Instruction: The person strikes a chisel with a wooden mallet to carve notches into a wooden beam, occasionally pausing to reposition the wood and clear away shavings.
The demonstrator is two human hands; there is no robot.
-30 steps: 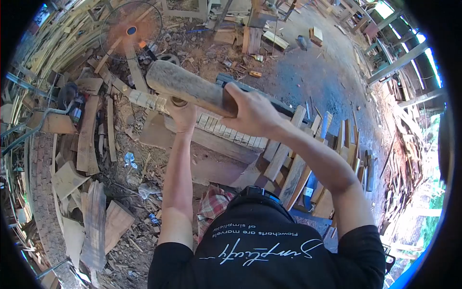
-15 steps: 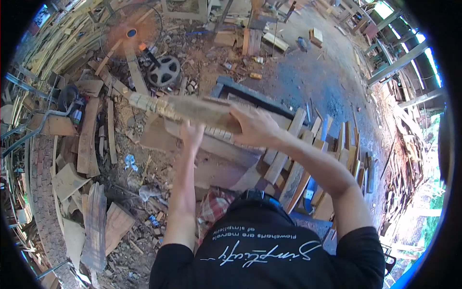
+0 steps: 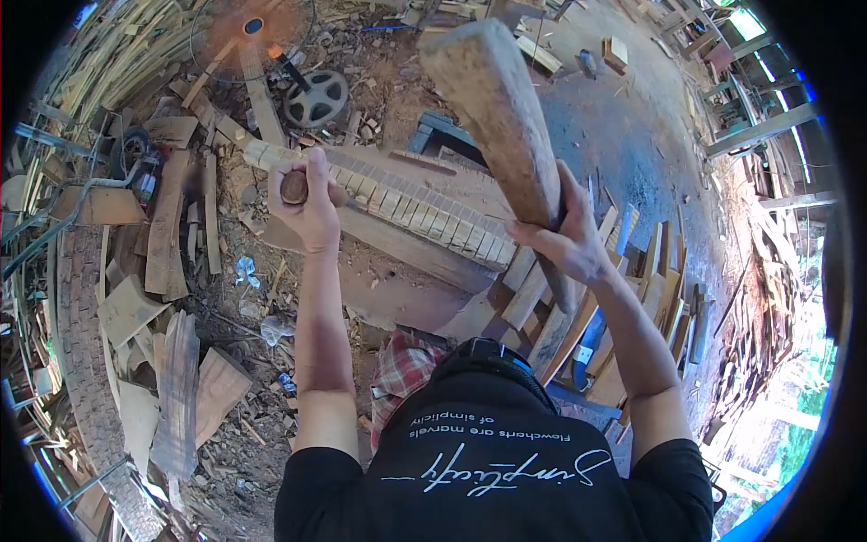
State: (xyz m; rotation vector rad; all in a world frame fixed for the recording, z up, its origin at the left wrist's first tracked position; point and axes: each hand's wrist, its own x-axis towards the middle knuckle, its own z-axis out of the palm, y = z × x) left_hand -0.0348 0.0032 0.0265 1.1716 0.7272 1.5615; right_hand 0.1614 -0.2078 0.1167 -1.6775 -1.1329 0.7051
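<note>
My left hand (image 3: 307, 200) is closed around a chisel (image 3: 294, 187); its round wooden butt points up at me, and the blade is hidden. It is over the left part of a long wooden beam (image 3: 424, 213), which has a row of close, even cuts across it. In my right hand (image 3: 571, 237) is a heavy wooden mallet (image 3: 506, 117), gripped by its narrow lower end. The mallet's thick head is raised and tilts up to the left, above the beam's right half.
Cut timber (image 3: 551, 316) is stacked to the right of the beam. A spoked metal wheel (image 3: 315, 99) and a round fan (image 3: 254, 27) stand ahead on the left. Wood chips and offcuts (image 3: 217, 397) cover the ground at left. Checked cloth (image 3: 406, 366) lies by my body.
My right hand has swung the mallet up from lying low along the beam. My left hand has moved left and now shows the chisel's butt. The view has shifted slightly.
</note>
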